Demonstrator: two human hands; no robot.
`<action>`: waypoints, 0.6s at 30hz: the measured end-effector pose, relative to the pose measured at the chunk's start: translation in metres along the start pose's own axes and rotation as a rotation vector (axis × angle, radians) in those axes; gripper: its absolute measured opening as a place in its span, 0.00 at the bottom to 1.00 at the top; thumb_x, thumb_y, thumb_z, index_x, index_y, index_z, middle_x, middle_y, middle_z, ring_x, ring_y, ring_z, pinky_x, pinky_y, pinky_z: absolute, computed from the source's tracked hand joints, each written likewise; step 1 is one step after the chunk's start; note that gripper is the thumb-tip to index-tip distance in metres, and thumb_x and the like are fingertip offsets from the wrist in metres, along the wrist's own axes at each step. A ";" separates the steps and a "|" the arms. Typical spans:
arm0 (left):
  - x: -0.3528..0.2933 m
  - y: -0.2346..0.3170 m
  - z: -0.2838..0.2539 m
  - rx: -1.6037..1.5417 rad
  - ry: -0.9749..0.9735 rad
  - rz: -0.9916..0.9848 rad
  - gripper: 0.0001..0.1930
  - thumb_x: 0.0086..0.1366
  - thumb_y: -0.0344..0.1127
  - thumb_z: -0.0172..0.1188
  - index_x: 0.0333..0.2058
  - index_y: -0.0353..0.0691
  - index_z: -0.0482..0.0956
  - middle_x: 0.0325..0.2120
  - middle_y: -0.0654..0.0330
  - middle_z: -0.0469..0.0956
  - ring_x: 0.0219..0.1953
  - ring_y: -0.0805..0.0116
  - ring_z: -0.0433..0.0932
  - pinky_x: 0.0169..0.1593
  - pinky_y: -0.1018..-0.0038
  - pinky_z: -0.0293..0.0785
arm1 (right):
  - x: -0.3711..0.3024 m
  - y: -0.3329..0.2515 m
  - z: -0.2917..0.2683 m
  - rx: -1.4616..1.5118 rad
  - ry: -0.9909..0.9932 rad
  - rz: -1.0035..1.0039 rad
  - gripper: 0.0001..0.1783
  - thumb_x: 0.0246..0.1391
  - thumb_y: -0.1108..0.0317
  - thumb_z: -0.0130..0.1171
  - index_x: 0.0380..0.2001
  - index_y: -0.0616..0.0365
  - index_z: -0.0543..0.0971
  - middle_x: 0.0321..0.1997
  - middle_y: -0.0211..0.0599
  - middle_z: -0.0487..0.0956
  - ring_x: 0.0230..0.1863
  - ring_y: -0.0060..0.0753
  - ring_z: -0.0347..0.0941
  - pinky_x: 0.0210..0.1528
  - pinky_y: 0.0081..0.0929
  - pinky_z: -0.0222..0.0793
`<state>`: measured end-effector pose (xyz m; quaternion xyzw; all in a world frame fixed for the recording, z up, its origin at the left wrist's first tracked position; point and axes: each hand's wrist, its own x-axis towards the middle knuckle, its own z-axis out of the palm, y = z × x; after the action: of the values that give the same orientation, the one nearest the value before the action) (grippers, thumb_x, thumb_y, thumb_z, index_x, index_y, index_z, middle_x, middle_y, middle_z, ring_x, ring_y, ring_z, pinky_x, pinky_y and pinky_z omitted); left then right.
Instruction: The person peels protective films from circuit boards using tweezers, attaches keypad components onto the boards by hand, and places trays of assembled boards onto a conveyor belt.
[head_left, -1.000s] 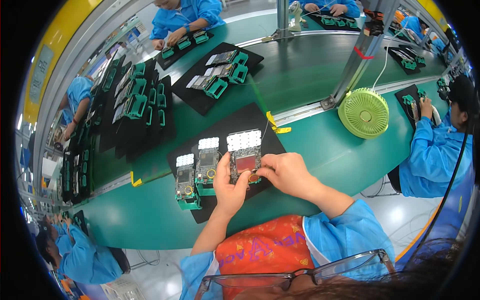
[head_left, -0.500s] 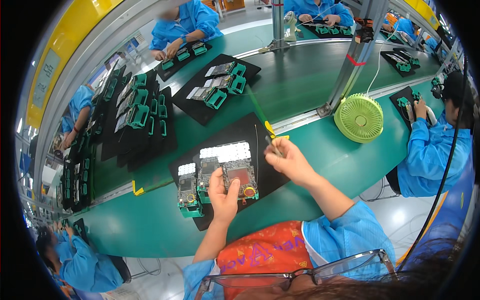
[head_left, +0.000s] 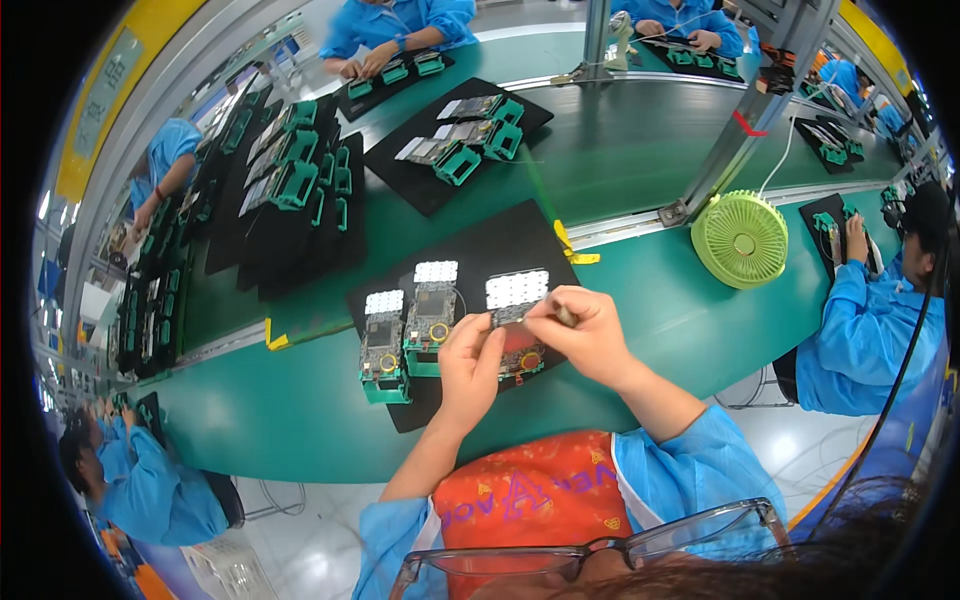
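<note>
**Both hands on the third board: risks at the mat**

Left hand (head_left: 470, 362) curls around the near edge of the rightmost circuit board assembly (head_left: 516, 330), fingers closed on it. Right hand (head_left: 588, 330) is pinched shut at the board's upper right, thumb and forefinger tight on something small and dark; too small to tell what. The board sits on the black mat (head_left: 500, 240) at the front of the green bench (head_left: 300, 420), its white keypad panel (head_left: 517, 289) at the far end, beside two like boards in green holders (head_left: 405, 340).

Judged risks:
- Board looks part-lifted; a slack left grip could let it tip or drop against the neighbouring holder.
- The pinched piece could slip and vanish on the dark mat.
- Pressing from the right could skew the keypad panel.
- The green desk fan (head_left: 742, 240) stands near, well clear of the hands; its white cord trails off behind.
</note>
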<state>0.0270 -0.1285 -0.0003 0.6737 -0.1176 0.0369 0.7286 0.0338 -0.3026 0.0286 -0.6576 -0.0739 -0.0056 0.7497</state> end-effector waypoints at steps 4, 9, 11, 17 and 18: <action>0.001 0.003 -0.002 0.298 -0.003 0.144 0.08 0.63 0.22 0.53 0.40 0.26 0.76 0.32 0.55 0.75 0.33 0.69 0.75 0.36 0.76 0.71 | 0.001 0.008 0.012 -0.342 0.036 -0.307 0.05 0.45 0.77 0.66 0.27 0.64 0.80 0.25 0.34 0.78 0.24 0.20 0.72 0.25 0.18 0.67; -0.001 0.011 0.002 0.283 0.008 0.208 0.08 0.62 0.21 0.53 0.39 0.26 0.76 0.32 0.53 0.76 0.30 0.66 0.76 0.33 0.74 0.72 | -0.003 0.006 0.020 -0.297 0.062 -0.272 0.04 0.45 0.79 0.65 0.26 0.64 0.79 0.24 0.33 0.77 0.23 0.18 0.73 0.21 0.17 0.66; -0.002 0.012 0.002 0.302 0.010 0.225 0.08 0.62 0.22 0.53 0.39 0.26 0.76 0.31 0.53 0.76 0.29 0.67 0.76 0.32 0.74 0.72 | -0.003 0.006 0.020 -0.337 0.064 -0.318 0.04 0.45 0.80 0.65 0.25 0.64 0.79 0.23 0.33 0.77 0.22 0.17 0.72 0.21 0.16 0.66; -0.002 0.018 0.002 0.332 -0.004 0.245 0.06 0.63 0.22 0.53 0.38 0.25 0.75 0.32 0.54 0.74 0.29 0.70 0.73 0.31 0.77 0.69 | -0.002 0.003 0.018 -0.418 0.057 -0.376 0.04 0.45 0.80 0.65 0.25 0.63 0.79 0.23 0.33 0.76 0.22 0.16 0.72 0.21 0.15 0.65; -0.002 0.018 0.003 0.327 -0.014 0.239 0.05 0.64 0.21 0.53 0.36 0.25 0.74 0.32 0.55 0.73 0.30 0.73 0.71 0.32 0.79 0.67 | -0.002 0.003 0.017 -0.427 0.052 -0.372 0.04 0.45 0.79 0.65 0.25 0.63 0.79 0.23 0.33 0.77 0.22 0.16 0.72 0.21 0.15 0.65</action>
<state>0.0212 -0.1294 0.0168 0.7645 -0.1945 0.1370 0.5991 0.0305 -0.2853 0.0272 -0.7753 -0.1711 -0.1753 0.5821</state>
